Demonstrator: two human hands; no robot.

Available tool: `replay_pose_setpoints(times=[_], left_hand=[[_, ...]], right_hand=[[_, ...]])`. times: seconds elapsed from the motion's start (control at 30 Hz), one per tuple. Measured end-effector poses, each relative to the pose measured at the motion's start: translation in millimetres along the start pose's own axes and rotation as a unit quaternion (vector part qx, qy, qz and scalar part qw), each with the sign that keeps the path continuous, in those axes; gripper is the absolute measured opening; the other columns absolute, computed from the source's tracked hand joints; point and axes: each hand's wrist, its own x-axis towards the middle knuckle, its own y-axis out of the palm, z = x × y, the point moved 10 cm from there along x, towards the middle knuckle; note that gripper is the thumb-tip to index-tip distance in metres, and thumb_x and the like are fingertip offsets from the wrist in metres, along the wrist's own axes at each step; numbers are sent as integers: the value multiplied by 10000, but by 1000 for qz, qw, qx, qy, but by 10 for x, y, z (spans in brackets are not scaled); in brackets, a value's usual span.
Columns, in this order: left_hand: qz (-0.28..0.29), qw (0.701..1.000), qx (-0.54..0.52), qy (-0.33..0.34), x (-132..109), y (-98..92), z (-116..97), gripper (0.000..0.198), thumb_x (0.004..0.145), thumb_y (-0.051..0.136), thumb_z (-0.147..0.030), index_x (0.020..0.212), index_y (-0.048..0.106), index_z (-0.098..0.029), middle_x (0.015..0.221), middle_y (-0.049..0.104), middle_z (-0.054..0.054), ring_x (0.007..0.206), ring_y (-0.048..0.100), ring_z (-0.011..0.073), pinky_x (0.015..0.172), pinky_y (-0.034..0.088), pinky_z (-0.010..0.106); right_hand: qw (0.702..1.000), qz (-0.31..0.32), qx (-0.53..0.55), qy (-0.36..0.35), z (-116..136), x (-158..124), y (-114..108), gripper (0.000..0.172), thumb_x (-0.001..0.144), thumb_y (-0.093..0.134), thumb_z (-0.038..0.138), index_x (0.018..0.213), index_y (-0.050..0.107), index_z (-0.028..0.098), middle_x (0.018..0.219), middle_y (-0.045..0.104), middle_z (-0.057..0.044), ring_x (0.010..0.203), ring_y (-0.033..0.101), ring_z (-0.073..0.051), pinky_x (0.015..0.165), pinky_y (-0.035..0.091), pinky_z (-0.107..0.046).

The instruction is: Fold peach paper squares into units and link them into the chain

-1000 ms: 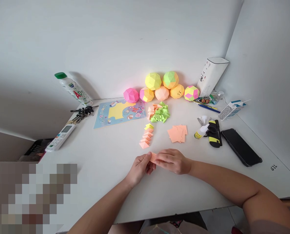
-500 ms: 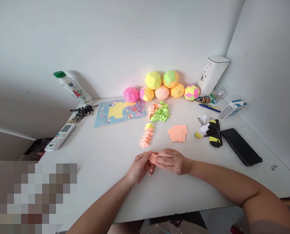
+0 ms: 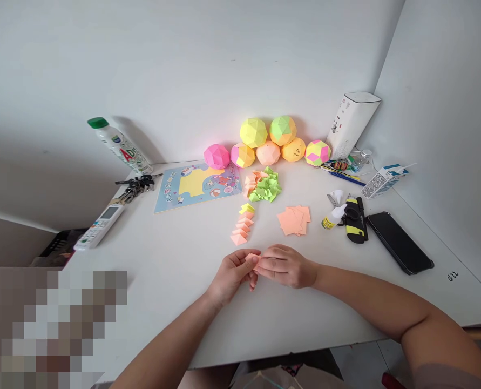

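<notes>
A small folded piece of peach paper (image 3: 252, 257) is pinched between both hands near the table's front. My left hand (image 3: 232, 273) grips its left end, the thumb lying over it. Fingers of my right hand (image 3: 288, 266) close on the right end and hide much of the paper. Just beyond the hands runs a short row of folded paper units (image 3: 240, 232), peach with yellow at the far end. To the right lie loose peach paper squares (image 3: 292, 221), overlapping. Farther back is a heap of green and peach folded units (image 3: 266, 187).
Several faceted paper balls (image 3: 268, 153) are stacked against the wall. A blue printed board (image 3: 169, 189), a remote (image 3: 100, 227) and a white bottle (image 3: 122, 148) stand or lie left. On the right are a glue bottle (image 3: 332, 219), a black phone (image 3: 400, 243) and a drink carton (image 3: 384, 182).
My left thumb has shifted down and right across the peach paper, covering more of it. My right hand keeps nearly the same place, and the things on the table stay put.
</notes>
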Motion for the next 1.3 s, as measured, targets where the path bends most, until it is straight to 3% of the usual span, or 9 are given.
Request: replay_pose_setpoints(times=[0.3,0.37,0.5,0.7,0.93,1.07,1.3], left_hand=[[-89,992,58,62,-25,-92,-56,357,732,663,-407,952,562,-146,433,547,-63,383,491,98,423,422,230],[-104,990,71,62,-34,-114,-59,384,723,669,-406,980,555,-144,508,607,-39,426,546,112,470,477,257],[-122,985,96,71,-48,-148,-85,415,709,675,-410,1023,570,-160,831,709,45,716,675,175,705,554,329],[-131,982,116,72,-50,-171,-60,405,743,636,-441,1030,579,-162,865,720,53,784,690,198,785,548,357],[-92,981,141,91,-34,-98,-77,462,768,594,-455,1106,545,-145,965,707,86,825,692,217,812,551,387],[-65,976,165,125,-48,-38,-125,455,806,551,-430,1155,517,-139,965,703,94,831,688,218,813,555,406],[-7,965,177,193,-97,75,-192,420,846,526,-329,1222,449,-159,954,689,87,857,672,191,810,556,391]], right_hand=[[999,7,23,26,-57,-8,52,125,857,544,76,880,638,156,842,660,-39,866,563,-159,703,520,-293],[998,35,36,45,-85,-14,118,144,867,523,74,844,632,164,825,656,-30,827,557,-145,703,519,-285],[990,75,72,93,-160,-39,230,158,882,492,77,848,626,153,827,655,-40,777,541,-129,697,517,-267],[974,19,155,162,-295,-49,180,199,897,446,99,883,637,150,804,650,-72,749,557,-140,667,517,-276],[917,-34,266,295,-526,-112,163,163,870,510,167,800,655,141,771,617,-71,689,590,-131,592,523,-244],[868,-23,316,383,-651,-231,271,102,816,564,149,783,659,135,796,608,-64,656,591,-117,564,511,-230],[785,5,407,467,-731,-397,451,100,796,598,224,801,636,131,817,631,-55,668,622,-128,588,521,-250]])
